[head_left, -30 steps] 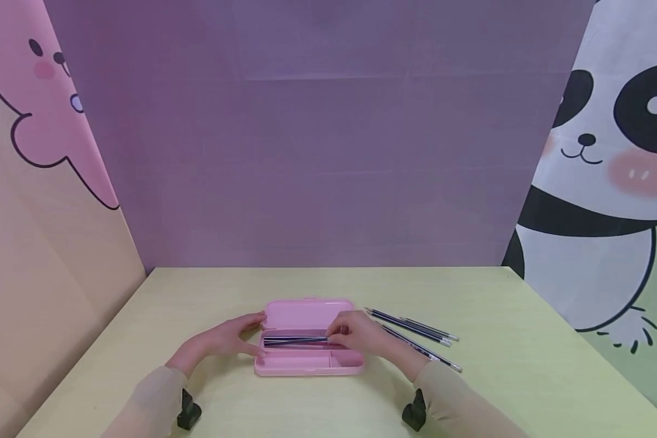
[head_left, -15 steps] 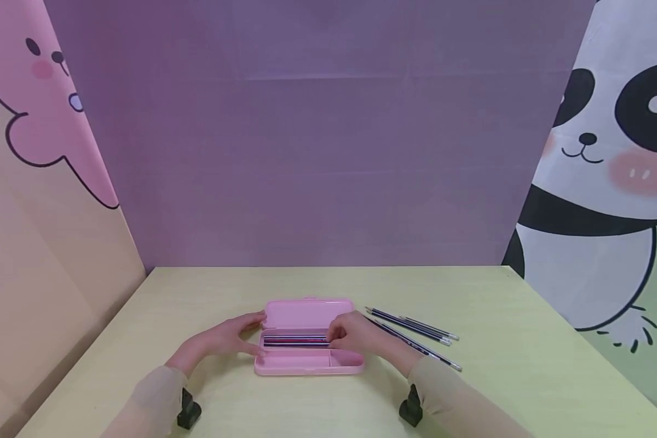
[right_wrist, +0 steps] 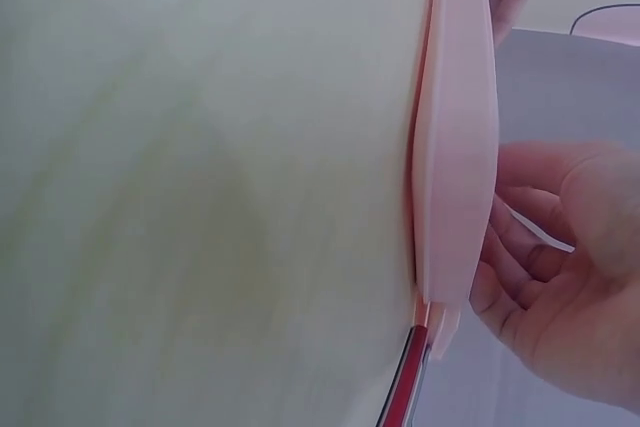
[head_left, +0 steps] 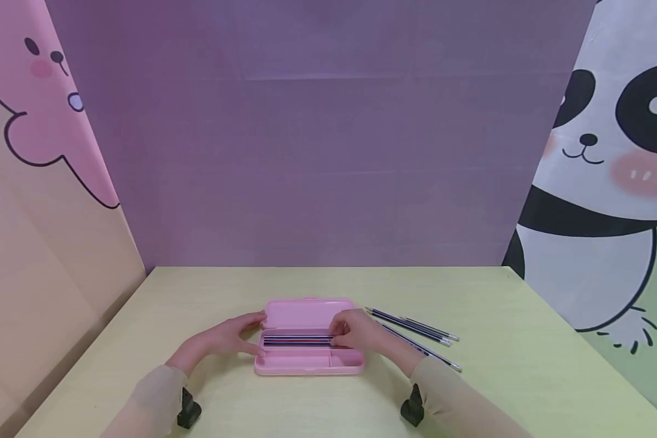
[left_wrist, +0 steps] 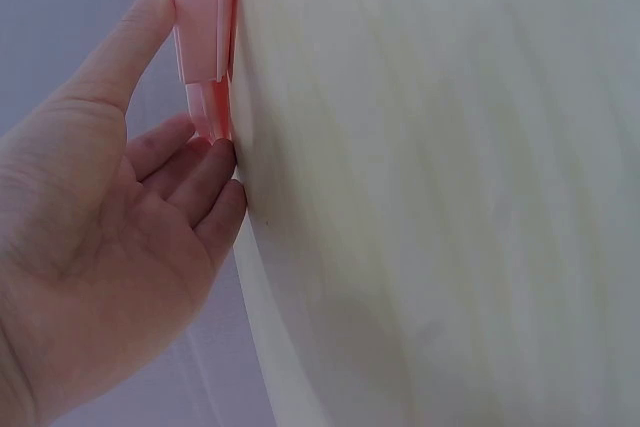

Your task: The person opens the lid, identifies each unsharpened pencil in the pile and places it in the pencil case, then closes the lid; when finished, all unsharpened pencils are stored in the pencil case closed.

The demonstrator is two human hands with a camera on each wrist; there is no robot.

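Observation:
A pink pencil case [head_left: 309,315] lies unfolded on the table, its lid at the back and a divided tray [head_left: 292,363] in front. Several dark striped pencils [head_left: 295,342] lie lengthwise in the middle compartment. My left hand [head_left: 224,336] holds the case's left end, thumb at the front and fingers behind; the left wrist view shows the thumb against the pink edge [left_wrist: 200,17]. My right hand [head_left: 358,331] reaches over the case's right side, its curled fingers and thumb pinching at the pencils' right ends. Those ends and the fingertips are partly hidden.
Right of the case, several loose pencils [head_left: 410,325] lie at a slant on the pale table [head_left: 208,286], one of them [head_left: 443,360] nearer and partly behind the right forearm. A purple backdrop [head_left: 317,152] stands behind the table.
The pencils in the case, crossed a second ago, now lie side by side. My right hand has shifted slightly to the right. The left hand has stayed in place.

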